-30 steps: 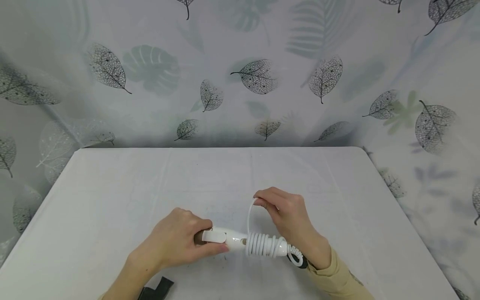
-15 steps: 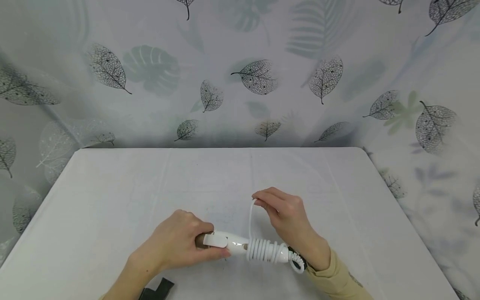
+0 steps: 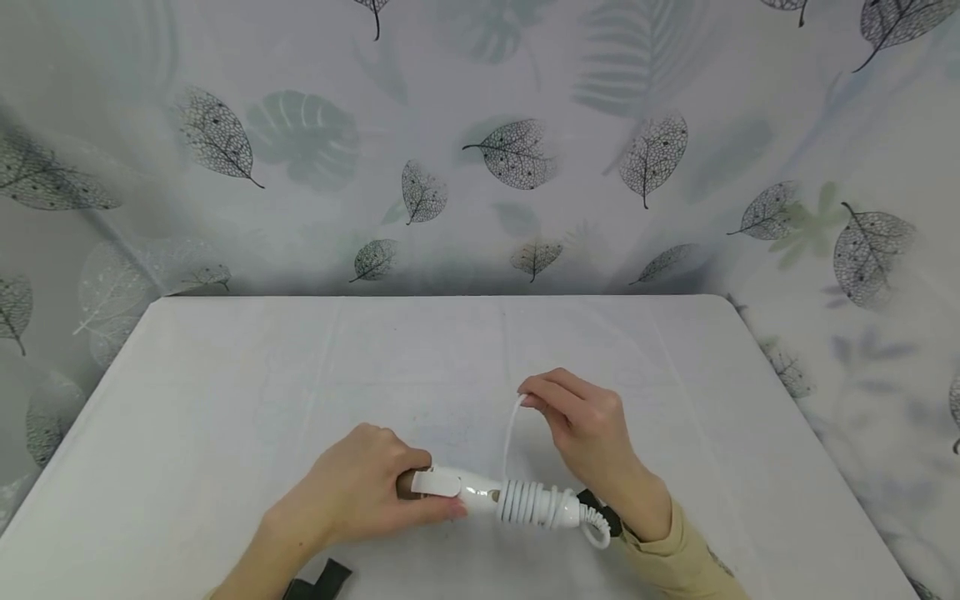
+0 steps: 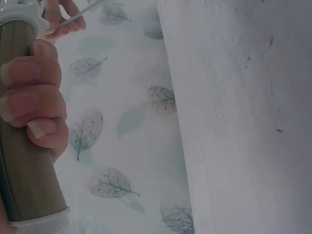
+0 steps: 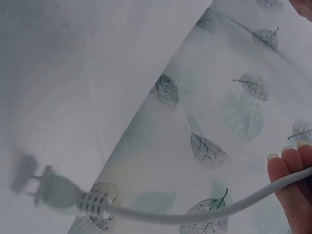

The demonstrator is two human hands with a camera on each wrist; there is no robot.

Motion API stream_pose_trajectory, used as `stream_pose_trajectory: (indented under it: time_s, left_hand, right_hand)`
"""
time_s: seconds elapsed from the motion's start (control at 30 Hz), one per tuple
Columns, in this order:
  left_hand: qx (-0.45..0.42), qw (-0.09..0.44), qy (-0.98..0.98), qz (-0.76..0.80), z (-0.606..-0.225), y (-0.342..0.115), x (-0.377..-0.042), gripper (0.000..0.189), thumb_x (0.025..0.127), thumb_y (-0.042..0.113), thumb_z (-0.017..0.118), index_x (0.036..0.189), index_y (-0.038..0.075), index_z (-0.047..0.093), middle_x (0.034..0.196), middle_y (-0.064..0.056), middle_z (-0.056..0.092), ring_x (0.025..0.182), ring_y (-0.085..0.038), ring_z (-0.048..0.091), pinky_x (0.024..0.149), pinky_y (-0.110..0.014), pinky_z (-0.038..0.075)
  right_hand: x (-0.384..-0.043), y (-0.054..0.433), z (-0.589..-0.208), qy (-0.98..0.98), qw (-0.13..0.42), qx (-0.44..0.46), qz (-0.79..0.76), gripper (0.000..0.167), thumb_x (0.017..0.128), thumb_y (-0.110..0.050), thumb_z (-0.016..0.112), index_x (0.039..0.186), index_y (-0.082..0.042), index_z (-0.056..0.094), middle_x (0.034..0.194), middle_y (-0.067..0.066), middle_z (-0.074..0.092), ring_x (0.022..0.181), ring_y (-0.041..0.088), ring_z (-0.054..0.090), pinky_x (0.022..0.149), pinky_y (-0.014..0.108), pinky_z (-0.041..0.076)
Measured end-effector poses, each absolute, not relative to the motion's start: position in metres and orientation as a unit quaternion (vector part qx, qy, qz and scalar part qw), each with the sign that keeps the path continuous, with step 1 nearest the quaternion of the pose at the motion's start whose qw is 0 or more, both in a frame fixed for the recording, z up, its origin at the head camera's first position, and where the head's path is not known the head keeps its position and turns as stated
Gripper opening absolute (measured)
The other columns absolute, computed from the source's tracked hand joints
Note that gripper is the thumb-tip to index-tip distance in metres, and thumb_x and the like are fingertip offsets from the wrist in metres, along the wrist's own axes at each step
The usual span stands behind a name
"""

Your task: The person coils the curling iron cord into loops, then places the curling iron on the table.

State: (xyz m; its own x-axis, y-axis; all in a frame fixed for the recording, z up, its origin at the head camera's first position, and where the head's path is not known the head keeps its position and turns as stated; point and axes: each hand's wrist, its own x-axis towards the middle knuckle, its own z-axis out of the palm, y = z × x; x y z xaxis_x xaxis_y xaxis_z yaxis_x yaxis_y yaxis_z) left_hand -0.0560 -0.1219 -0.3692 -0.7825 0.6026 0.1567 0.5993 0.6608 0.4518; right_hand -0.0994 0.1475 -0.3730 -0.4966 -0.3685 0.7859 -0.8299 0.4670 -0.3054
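A curling iron (image 3: 474, 492) with a white handle and a brown barrel lies crosswise between my hands, near the front of the table. My left hand (image 3: 363, 492) grips its barrel end, fingers wrapped round the brown barrel (image 4: 34, 180) in the left wrist view. White cord (image 3: 525, 504) is wound in several turns about the handle. From these coils one length rises to my right hand (image 3: 588, 421), which pinches it between thumb and fingers. In the right wrist view, the free cord (image 5: 195, 217) runs past the fingers to a two-pronged plug (image 5: 61, 192) hanging loose.
A white cloth covers the table (image 3: 240, 375). Leaf-printed fabric (image 3: 450, 125) hangs behind it and along the sides. A black strap-like piece (image 3: 322, 581) shows beside the left forearm, and another black piece (image 3: 600, 510) by the right wrist.
My right hand has moved slightly up and to the right, drawing the cord length with it. My left hand and the curling iron have shifted a little right and toward me.
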Motion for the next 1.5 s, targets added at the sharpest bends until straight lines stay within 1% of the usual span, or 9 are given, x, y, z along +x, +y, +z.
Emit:
stream_pose_trajectory:
  time_s: [0.2, 0.3, 0.47, 0.63, 0.8, 1.0, 1.23, 1.4, 1.5]
  left_hand:
    - [0.306, 0.036, 0.926, 0.22, -0.372, -0.121, -0.056, 0.064, 0.081, 0.08, 0.056, 0.054, 0.027, 0.035, 0.049, 0.021, 0.015, 0.046, 0.005, 0.016, 0.044, -0.019, 0.016]
    - [0.281, 0.047, 0.936, 0.205, -0.372, -0.12, -0.056, 0.065, 0.081, 0.083, 0.052, 0.053, 0.027, 0.036, 0.047, 0.02, 0.017, 0.045, 0.003, 0.02, 0.044, -0.02, 0.018]
    - [0.236, 0.063, 0.952, 0.184, -0.372, -0.12, -0.056, 0.066, 0.079, 0.088, 0.046, 0.054, 0.027, 0.041, 0.048, 0.017, 0.03, 0.046, 0.001, 0.031, 0.046, -0.02, 0.027]
    - [0.201, 0.071, 0.96, 0.18, -0.372, -0.12, -0.055, 0.065, 0.078, 0.089, 0.045, 0.057, 0.028, 0.048, 0.05, 0.013, 0.039, 0.047, -0.002, 0.036, 0.046, -0.021, 0.031]
    - [0.161, 0.071, 0.969, 0.176, -0.372, -0.12, -0.056, 0.07, 0.076, 0.091, 0.044, 0.053, 0.025, 0.046, 0.048, 0.011, 0.036, 0.044, -0.004, 0.033, 0.044, -0.022, 0.028]
    - [0.147, 0.071, 0.971, 0.173, -0.372, -0.12, -0.057, 0.072, 0.079, 0.088, 0.044, 0.05, 0.023, 0.039, 0.048, 0.012, 0.025, 0.044, -0.004, 0.025, 0.044, -0.023, 0.024]
    - [0.107, 0.069, 0.979, 0.159, -0.367, -0.122, -0.059, 0.07, 0.083, 0.084, 0.046, 0.053, 0.021, 0.046, 0.048, 0.007, 0.036, 0.045, -0.009, 0.034, 0.046, -0.027, 0.028]
    - [0.099, 0.047, 0.982, 0.156, -0.364, -0.124, -0.059, 0.071, 0.085, 0.082, 0.046, 0.054, 0.018, 0.045, 0.049, 0.005, 0.037, 0.044, -0.011, 0.034, 0.046, -0.028, 0.028]
    - [0.092, 0.032, 0.983, 0.158, -0.364, -0.124, -0.059, 0.071, 0.086, 0.082, 0.045, 0.056, 0.017, 0.045, 0.05, 0.005, 0.037, 0.044, -0.011, 0.034, 0.045, -0.028, 0.027]
  right_hand:
    - [-0.1, 0.148, -0.374, -0.789, 0.313, 0.406, 0.338, 0.024, 0.1, -0.02, 0.061, 0.09, -0.001, 0.072, 0.084, 0.003, 0.069, 0.068, 0.014, 0.067, 0.064, 0.021, 0.055]
    - [-0.098, 0.147, -0.374, -0.79, 0.318, 0.41, 0.326, 0.024, 0.1, -0.02, 0.06, 0.09, -0.002, 0.072, 0.083, 0.004, 0.069, 0.069, 0.014, 0.067, 0.063, 0.022, 0.055]
    - [-0.097, 0.145, -0.371, -0.779, 0.346, 0.429, 0.299, 0.021, 0.099, -0.018, 0.062, 0.09, -0.003, 0.072, 0.081, 0.003, 0.068, 0.067, 0.015, 0.065, 0.061, 0.024, 0.055]
    - [-0.095, 0.143, -0.37, -0.781, 0.356, 0.432, 0.276, 0.023, 0.1, -0.022, 0.061, 0.089, -0.006, 0.072, 0.081, 0.002, 0.069, 0.067, 0.015, 0.064, 0.058, 0.025, 0.054]
    - [-0.095, 0.139, -0.37, -0.779, 0.361, 0.44, 0.264, 0.022, 0.101, -0.02, 0.061, 0.088, -0.007, 0.072, 0.082, 0.001, 0.07, 0.07, 0.016, 0.063, 0.061, 0.026, 0.054]
    - [-0.095, 0.138, -0.372, -0.774, 0.365, 0.444, 0.266, 0.018, 0.1, -0.017, 0.062, 0.089, -0.006, 0.072, 0.083, 0.002, 0.071, 0.073, 0.018, 0.062, 0.066, 0.028, 0.053]
    - [-0.092, 0.135, -0.373, -0.771, 0.35, 0.458, 0.27, 0.02, 0.1, -0.018, 0.061, 0.09, -0.005, 0.073, 0.084, 0.002, 0.071, 0.073, 0.017, 0.06, 0.068, 0.028, 0.051]
    - [-0.09, 0.132, -0.374, -0.764, 0.341, 0.474, 0.277, 0.021, 0.1, -0.019, 0.061, 0.091, -0.005, 0.073, 0.084, 0.001, 0.07, 0.072, 0.015, 0.06, 0.066, 0.026, 0.049]
    - [-0.087, 0.129, -0.374, -0.756, 0.334, 0.477, 0.3, 0.02, 0.099, -0.02, 0.063, 0.092, -0.005, 0.073, 0.084, 0.001, 0.07, 0.07, 0.014, 0.06, 0.065, 0.024, 0.049]
